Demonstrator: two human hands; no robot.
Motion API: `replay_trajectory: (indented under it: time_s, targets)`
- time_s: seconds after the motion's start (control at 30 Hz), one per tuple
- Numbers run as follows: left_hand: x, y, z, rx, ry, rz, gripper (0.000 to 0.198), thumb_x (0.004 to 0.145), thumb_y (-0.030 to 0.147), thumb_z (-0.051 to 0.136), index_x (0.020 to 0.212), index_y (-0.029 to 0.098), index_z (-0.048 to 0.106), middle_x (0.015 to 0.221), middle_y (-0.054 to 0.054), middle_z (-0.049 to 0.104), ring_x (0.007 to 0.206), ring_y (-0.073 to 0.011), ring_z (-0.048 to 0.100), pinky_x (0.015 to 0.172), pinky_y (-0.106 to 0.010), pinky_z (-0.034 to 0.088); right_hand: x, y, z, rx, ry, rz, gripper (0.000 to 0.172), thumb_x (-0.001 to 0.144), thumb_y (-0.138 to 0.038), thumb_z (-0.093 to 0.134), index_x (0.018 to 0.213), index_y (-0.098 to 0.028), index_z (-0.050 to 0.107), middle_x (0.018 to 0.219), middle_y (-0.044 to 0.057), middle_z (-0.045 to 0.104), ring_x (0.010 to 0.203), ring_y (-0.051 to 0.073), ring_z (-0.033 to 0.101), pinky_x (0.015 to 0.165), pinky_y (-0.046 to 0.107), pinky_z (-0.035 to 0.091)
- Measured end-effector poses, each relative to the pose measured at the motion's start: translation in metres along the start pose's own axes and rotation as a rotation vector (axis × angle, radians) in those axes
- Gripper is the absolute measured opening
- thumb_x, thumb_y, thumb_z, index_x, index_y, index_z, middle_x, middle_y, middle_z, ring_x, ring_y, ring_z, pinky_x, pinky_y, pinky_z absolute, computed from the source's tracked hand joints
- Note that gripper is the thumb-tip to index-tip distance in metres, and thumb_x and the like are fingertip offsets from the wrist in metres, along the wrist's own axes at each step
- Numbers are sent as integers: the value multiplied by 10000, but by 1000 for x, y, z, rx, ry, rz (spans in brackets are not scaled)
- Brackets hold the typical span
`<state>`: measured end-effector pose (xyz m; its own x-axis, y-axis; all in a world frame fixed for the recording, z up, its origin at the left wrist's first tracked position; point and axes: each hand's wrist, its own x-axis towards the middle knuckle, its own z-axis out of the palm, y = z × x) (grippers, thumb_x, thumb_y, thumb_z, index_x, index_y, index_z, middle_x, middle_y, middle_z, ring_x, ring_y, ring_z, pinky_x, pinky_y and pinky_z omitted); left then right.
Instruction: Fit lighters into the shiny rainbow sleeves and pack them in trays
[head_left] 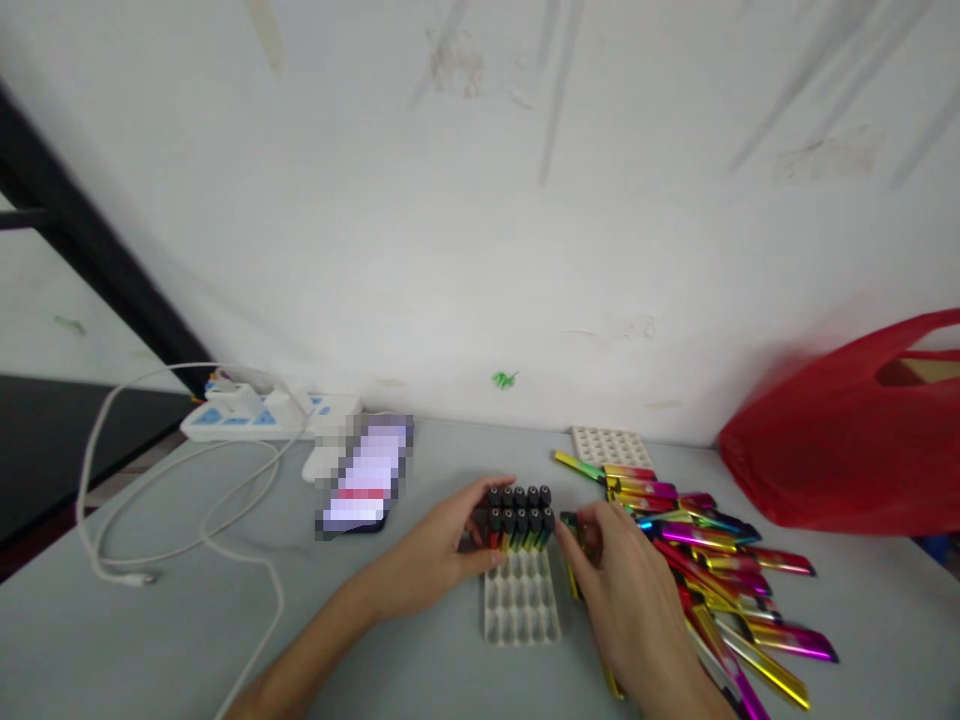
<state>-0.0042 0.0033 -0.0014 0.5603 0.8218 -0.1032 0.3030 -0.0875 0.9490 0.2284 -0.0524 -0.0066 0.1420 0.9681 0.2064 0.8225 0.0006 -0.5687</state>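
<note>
Slim black-topped coloured sticks (520, 518) stand upright, two rows, far half of pale-grey moulded tray (521, 605), between our hands. Sticks likely light, stiff, slippery along sides; we'd grab black tops. Tray probably light, dentable; hold by side rims. Our left hand (442, 540) half-curled at rows' left end, right hand (630, 580) curled over partly hidden dark-ended piece (569, 519); whether either grips, we can't tell. Loose glossy multicoloured metallic sticks (701, 537) crowd right side. Red fabric bag (832, 460) far right; white cable (276, 590) left, well apart.
</note>
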Motion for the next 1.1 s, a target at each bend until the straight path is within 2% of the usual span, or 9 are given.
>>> replay_trajectory:
  time_s: [0.13,0.27,0.37,0.47,0.53,0.67,0.87,0.97,1.1]
  targets:
    - [0,0,0,-5,5,6,769,875,200,749,1593,252,477,1332,-82,698,1039,-258,650,961,-404,529,4,-6,-4,408,15,58,325,1049,-567,577,992,-249,616,897,43,719,813,255,679,761,367,489]
    - [0,1,0,-5,-1,2,763,868,188,752,1582,255,491,1355,-73,696,1045,-256,652,979,-407,525,6,-10,-5,733,-7,127,335,1059,-591,561,1010,-260,563,714,-29,646,679,198,628,698,320,490]
    - [0,2,0,-17,-3,5,754,868,184,754,1574,248,499,1377,-74,691,1083,-263,654,1006,-411,521,6,-11,-2,864,-78,218,378,1039,-631,578,958,-264,538,611,-73,533,528,156,523,531,275,412]
    - [0,2,0,-16,2,4,749,873,183,758,1573,249,500,1387,-71,691,1102,-263,655,1021,-410,516,6,-13,-1,998,-132,332,436,982,-675,641,918,-258,532,648,-79,506,460,108,388,434,244,256]
    - [0,1,0,-11,-1,4,738,880,194,758,1571,255,504,1369,-69,699,1077,-259,661,997,-404,524,6,-15,-2,1058,-178,372,484,964,-693,646,845,-237,535,655,-66,500,477,94,336,445,241,220]
    - [1,-4,0,-30,-7,17,736,890,223,765,1575,268,498,1404,-77,682,1111,-271,667,1020,-418,523,6,-18,-8,1224,-299,419,560,996,-716,538,758,-210,563,630,-42,443,543,115,310,488,252,252]
    - [1,-7,0,-4,7,20,730,875,185,749,1560,278,513,1374,-63,686,1072,-257,663,997,-410,529,7,-21,-10,1462,-340,531,543,825,-720,762,763,-217,567,667,-53,370,593,127,254,480,235,218]
    - [1,-7,0,-8,9,21,735,864,167,749,1553,274,517,1389,-60,674,1093,-258,659,1021,-416,521,7,-22,-10,1558,-380,524,524,832,-679,769,733,-224,528,684,-50,358,602,134,228,467,236,185]
    - [2,-9,0,-29,-5,21,724,876,154,741,1552,273,510,1389,-61,672,1133,-266,662,1041,-420,517,6,-23,-11,1585,-369,517,494,843,-644,765,729,-231,519,693,-43,365,613,145,225,469,238,183]
